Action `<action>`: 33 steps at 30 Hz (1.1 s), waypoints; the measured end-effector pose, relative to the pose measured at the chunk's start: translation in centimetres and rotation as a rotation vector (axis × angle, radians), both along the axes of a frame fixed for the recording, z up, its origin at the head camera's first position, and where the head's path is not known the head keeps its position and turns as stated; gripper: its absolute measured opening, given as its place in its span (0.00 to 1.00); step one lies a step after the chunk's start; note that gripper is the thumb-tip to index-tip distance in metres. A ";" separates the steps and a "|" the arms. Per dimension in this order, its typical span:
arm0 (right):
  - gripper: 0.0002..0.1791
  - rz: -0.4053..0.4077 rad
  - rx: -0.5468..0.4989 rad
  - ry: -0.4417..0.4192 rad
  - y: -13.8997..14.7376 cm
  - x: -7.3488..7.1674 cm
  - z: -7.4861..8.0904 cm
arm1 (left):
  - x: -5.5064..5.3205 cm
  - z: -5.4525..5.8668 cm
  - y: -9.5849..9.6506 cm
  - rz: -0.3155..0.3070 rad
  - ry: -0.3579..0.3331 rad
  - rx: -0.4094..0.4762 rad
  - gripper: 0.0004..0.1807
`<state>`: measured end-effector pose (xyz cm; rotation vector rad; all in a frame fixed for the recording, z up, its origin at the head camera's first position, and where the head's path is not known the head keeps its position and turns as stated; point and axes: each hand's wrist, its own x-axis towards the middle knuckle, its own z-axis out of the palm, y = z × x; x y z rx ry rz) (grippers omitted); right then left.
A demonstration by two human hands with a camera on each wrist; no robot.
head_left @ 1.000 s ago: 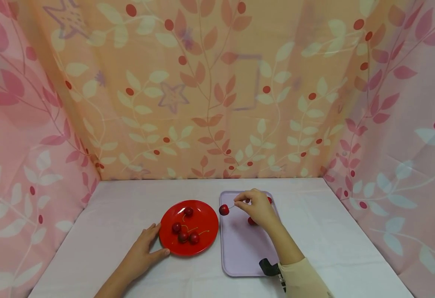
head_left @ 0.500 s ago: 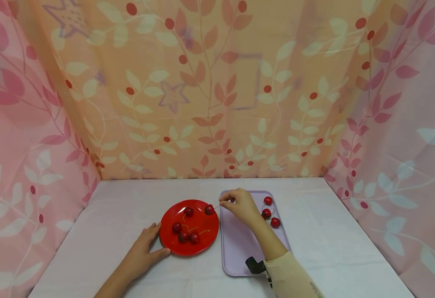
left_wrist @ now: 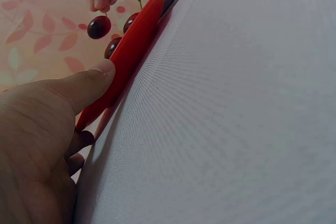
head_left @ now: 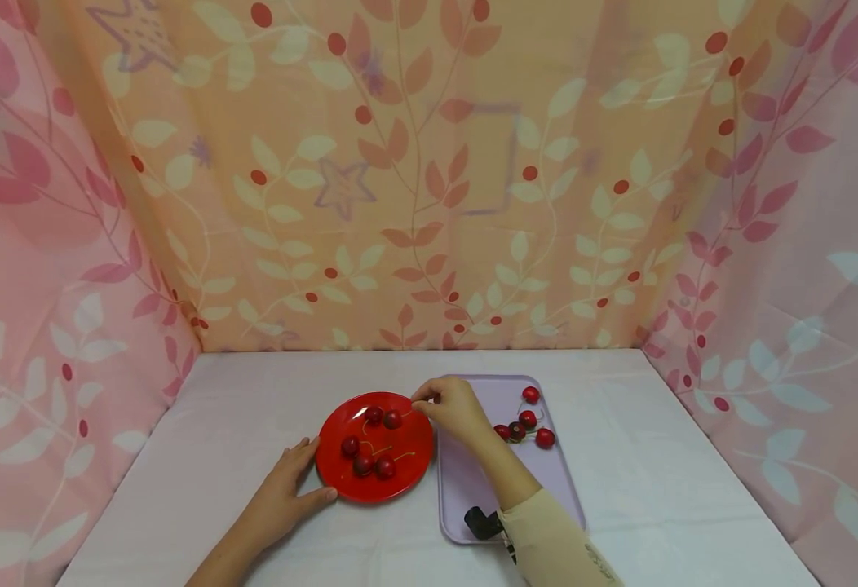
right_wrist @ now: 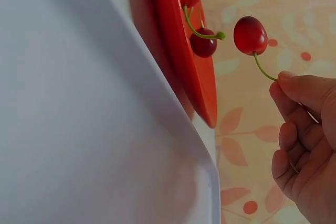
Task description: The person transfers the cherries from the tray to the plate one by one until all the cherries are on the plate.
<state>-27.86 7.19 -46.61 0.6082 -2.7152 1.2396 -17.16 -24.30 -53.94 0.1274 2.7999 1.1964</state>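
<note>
I list: right hand (head_left: 457, 408) pinching one cherry (right_wrist: 250, 35) by its stem (right_wrist: 263, 68); left hand (head_left: 282, 491), spread, likely steadying the plate (head_left: 416, 444).

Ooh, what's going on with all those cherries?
A person's right hand is pinching one cherry by its stem, so it hangs just above the red plate. The left hand touches the plate's rim. Four other cherries lie on the plate, and at least five more sit on the purple tray.
</note>
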 end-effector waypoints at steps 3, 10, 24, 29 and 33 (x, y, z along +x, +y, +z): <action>0.02 0.010 0.028 -0.010 -0.5 -0.4 -0.5 | 0.0 0.1 0.0 -0.001 -0.003 0.003 0.57; 0.02 0.033 0.060 -0.015 -1.7 -0.6 -1.5 | 0.1 0.2 0.0 0.001 -0.011 0.001 0.57; 0.04 0.053 0.107 -0.062 -3.3 0.1 -2.0 | 0.0 0.0 0.1 0.003 -0.007 0.002 0.58; 0.04 0.053 0.112 -0.065 -3.4 0.1 -2.0 | 0.0 0.1 0.1 0.004 -0.004 -0.007 0.58; 0.04 0.052 0.119 -0.068 -3.4 0.1 -2.0 | 0.0 0.1 0.1 0.001 0.001 -0.011 0.58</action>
